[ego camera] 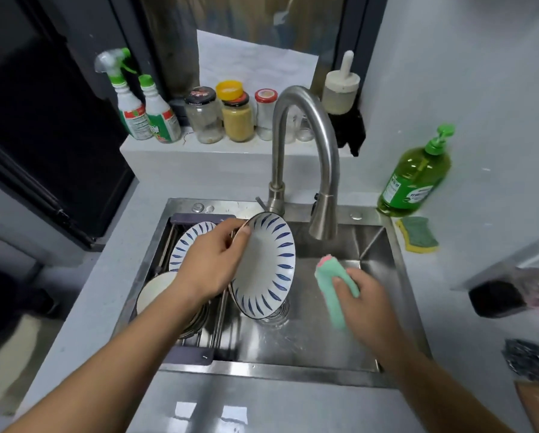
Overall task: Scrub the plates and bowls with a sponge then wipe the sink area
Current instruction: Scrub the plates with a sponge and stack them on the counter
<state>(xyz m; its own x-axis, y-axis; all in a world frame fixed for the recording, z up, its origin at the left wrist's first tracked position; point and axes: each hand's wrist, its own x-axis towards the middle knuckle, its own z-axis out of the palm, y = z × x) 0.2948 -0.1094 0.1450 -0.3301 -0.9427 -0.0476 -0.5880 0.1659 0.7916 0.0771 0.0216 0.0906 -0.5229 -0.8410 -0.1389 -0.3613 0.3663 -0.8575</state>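
Observation:
My left hand (213,262) grips the rim of a white plate with blue leaf marks (266,267), held tilted on edge over the steel sink (383,276). My right hand (366,303) holds a green sponge cloth with a pink tip (330,284) just right of the plate, not touching it. A second blue-patterned plate (188,242) and a pale bowl (154,290) rest in the drying rack (196,354) on the sink's left side, partly hidden by my left arm.
The curved faucet (305,145) arches over the sink behind the plate. A green dish soap bottle (415,179) and a yellow-green scrub sponge (418,234) sit on the right counter. Spray bottles (143,104) and jars (233,117) line the back ledge. Dark objects lie at far right.

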